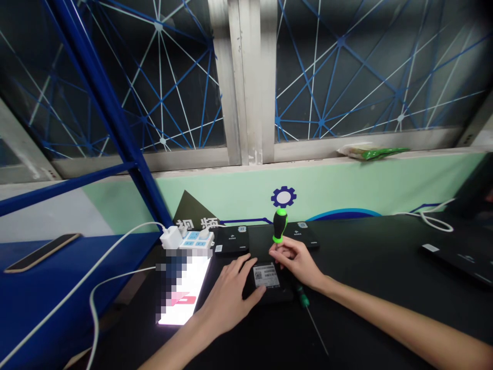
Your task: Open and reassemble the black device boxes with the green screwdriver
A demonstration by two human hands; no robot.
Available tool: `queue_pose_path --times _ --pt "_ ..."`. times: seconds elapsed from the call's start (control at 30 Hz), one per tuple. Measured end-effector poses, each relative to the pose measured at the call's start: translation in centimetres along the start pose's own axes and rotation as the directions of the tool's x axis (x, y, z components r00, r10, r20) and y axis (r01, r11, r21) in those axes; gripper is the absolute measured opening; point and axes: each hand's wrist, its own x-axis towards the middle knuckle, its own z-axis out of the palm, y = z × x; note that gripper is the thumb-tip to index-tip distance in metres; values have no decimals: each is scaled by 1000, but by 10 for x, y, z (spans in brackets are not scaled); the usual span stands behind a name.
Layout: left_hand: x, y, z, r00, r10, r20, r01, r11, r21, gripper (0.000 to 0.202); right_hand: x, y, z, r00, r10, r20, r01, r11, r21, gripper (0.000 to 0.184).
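A black box-shaped device (pixel 283 295) with a white printed label (pixel 266 276) lies on the black table in front of me. My left hand (pixel 234 290) rests along its left side, fingers spread and thumb stretched across the near edge. A screwdriver (pixel 280 226) with a black and bright green handle stands nearly upright over the device's far right part. The fingers of my right hand (pixel 295 259) are pinched round its lower end, below the handle; the tip is hidden. A second screwdriver (pixel 304 298), with a dark green handle and thin shaft, lies just right of the device.
Similar black boxes (pixel 232 239) stand behind, and another box (pixel 458 262) lies at far right. On the left are a lit screen (pixel 188 293), a white power strip (pixel 197 240), white cables (pixel 92 303) and a phone (pixel 42 253). A blue metal frame (pixel 100 92) rises at left.
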Motion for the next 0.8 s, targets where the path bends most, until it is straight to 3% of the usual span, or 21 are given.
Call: queue_pose_path --times 0.2,0.6,0.8 --pt "0 1 0 1000 11 -11 -11 1000 -2 54 1 5 0 997 42 -61 -35 993 115 41" --pt "0 1 0 1000 7 -11 -7 1000 -5 54 -2 -6 -2 1000 -4 1 4 998 -66 32" --pt "0 2 -1 1000 -10 8 10 1000 -5 54 1 1 -1 1000 15 -26 -15 1000 -2 35"
